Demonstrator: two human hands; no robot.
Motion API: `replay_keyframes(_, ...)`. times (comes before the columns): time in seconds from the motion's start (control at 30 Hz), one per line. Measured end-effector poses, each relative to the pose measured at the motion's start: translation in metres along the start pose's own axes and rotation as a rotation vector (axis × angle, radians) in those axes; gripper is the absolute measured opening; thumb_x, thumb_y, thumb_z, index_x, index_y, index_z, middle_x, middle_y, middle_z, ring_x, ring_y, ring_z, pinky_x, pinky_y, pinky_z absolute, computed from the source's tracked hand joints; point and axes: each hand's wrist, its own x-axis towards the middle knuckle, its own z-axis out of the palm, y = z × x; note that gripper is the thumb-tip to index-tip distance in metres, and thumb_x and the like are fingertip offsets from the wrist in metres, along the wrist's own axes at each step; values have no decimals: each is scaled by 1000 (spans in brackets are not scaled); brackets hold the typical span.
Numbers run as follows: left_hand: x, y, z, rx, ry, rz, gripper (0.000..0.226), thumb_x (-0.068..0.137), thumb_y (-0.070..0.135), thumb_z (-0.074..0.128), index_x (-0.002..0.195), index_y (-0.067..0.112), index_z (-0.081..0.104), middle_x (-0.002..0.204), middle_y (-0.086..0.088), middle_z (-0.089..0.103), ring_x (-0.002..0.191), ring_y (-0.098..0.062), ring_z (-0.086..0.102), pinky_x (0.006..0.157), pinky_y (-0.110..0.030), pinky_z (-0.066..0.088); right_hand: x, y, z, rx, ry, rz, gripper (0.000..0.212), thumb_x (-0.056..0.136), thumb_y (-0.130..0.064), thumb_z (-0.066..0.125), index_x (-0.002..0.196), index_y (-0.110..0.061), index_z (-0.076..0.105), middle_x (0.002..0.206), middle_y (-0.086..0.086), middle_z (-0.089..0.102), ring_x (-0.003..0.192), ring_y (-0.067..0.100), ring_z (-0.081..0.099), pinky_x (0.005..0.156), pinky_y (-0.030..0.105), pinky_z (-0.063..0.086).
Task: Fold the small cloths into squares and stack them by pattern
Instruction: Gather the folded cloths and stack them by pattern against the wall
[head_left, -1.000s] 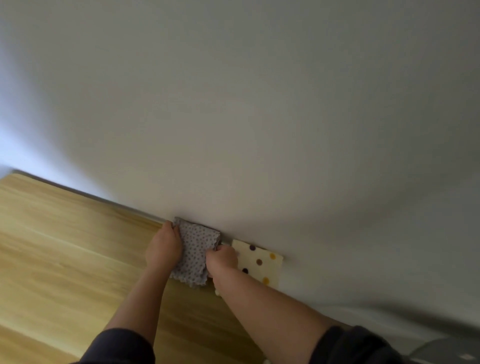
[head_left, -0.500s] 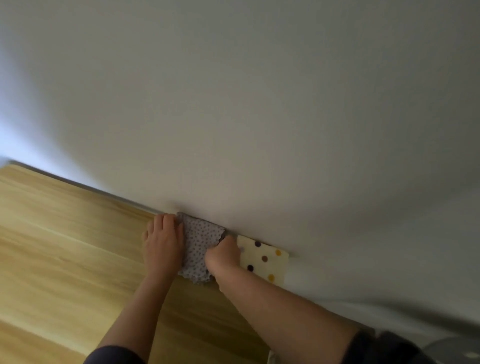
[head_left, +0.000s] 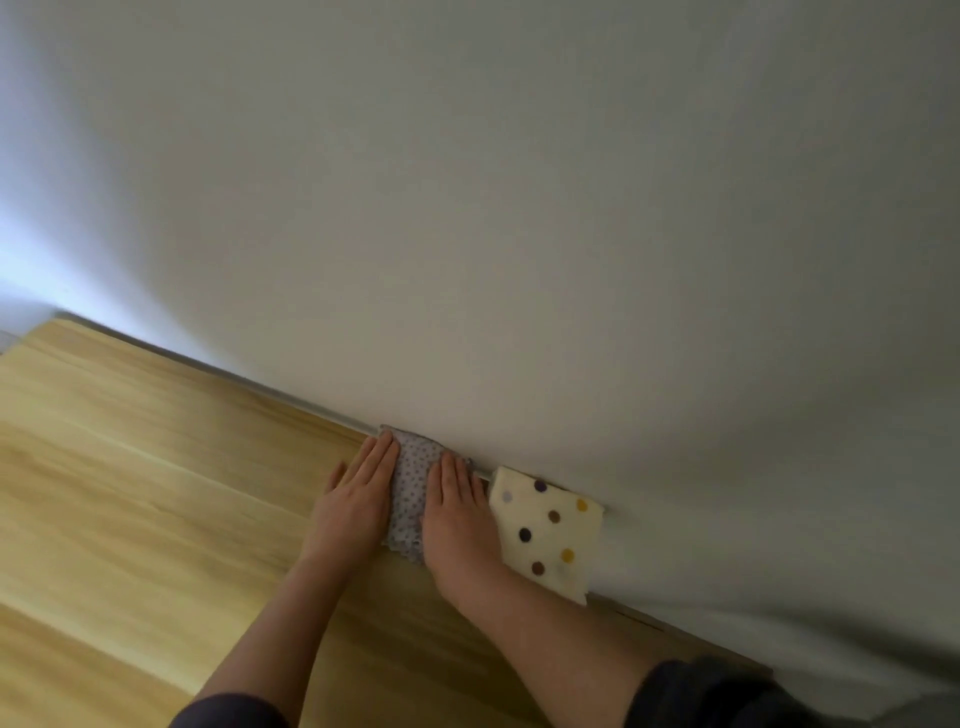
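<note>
your left hand (head_left: 358, 499) and your right hand (head_left: 457, 514) both lie flat on the little grey cloth (head_left: 410, 488) with tiny dots, one on each side. the grip of each hand is apart: the fingers are straight and hold nothing, they just press down. the grey cloth sits at the back of the bench (head_left: 130, 493), right up against the wall (head_left: 519, 208). just beside it, on the right, lies the cream cloth (head_left: 545, 525) with big dots, folded into a square. this looks like the pressing step, to make the fold lie flat. press down evenly and slide your palms out to the edges so no bumps hide inside. check that the corners line up. try not to bump the cream cloth, since your right hand is very close to it.
</note>
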Motion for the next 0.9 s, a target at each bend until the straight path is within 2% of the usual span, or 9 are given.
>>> replay_keyframes(0.07,0,-1,-1,-24,4,-27,63,91,36,22,147,11,35,154,-1,31,141,-19,27,106,-49,37,0,-1,-4,-3,13,-11,64,104,-21,28,149,1,-12,159,17,-14,148,30,-10,119,38,-9)
replay_keyframes(0.13,0,1,-7,-48,38,-66,64,90,34,19,146,11,39,153,-1,34,141,-22,31,107,-50,35,-8,-1,-9,7,54,-41,65,103,-16,31,149,0,-13,159,16,-15,148,29,-11,118,36,-10)
replay_keyframes(0.2,-5,10,-16,-73,102,-95,61,90,32,24,142,8,45,148,-7,43,138,-26,38,106,-53,37,-24,5,-12,52,135,-77,68,101,-10,35,151,-2,-12,160,14,-15,148,25,-12,116,33,-12)
replay_keyframes(0.3,-23,28,-24,-164,217,-69,58,88,31,33,137,5,49,143,-13,47,136,-29,40,104,-53,40,-55,20,-16,166,234,-95,60,104,-17,28,153,-7,-7,161,7,-13,148,19,-12,114,28,-15)
replay_keyframes(0.4,-50,56,-32,-280,289,-59,53,87,25,39,134,3,51,140,-17,49,134,-33,41,105,-52,41,-94,39,-19,207,286,-104,58,104,-25,25,153,-8,-1,161,3,-9,148,15,-11,122,34,-4)
replay_keyframes(0.5,-84,91,-37,-346,373,-44,44,85,10,52,128,3,54,134,-17,53,127,-35,48,100,-52,45,-135,64,-16,228,327,-74,59,104,-27,29,154,-10,3,162,1,-5,148,13,-9,119,25,-7)
replay_keyframes(0.67,-158,146,-33,-469,391,-61,52,78,-5,66,127,7,55,136,-10,52,128,-28,47,104,-45,42,-210,99,6,260,404,-3,59,103,-27,31,154,-13,7,162,0,3,148,11,-3,119,25,-4)
replay_keyframes(0.9,-278,225,-30,-543,367,-55,44,84,0,63,126,10,56,133,-5,53,126,-23,48,102,-42,44,-340,117,60,385,480,24,57,103,-27,36,154,-16,13,161,-3,9,148,8,1,121,29,6)
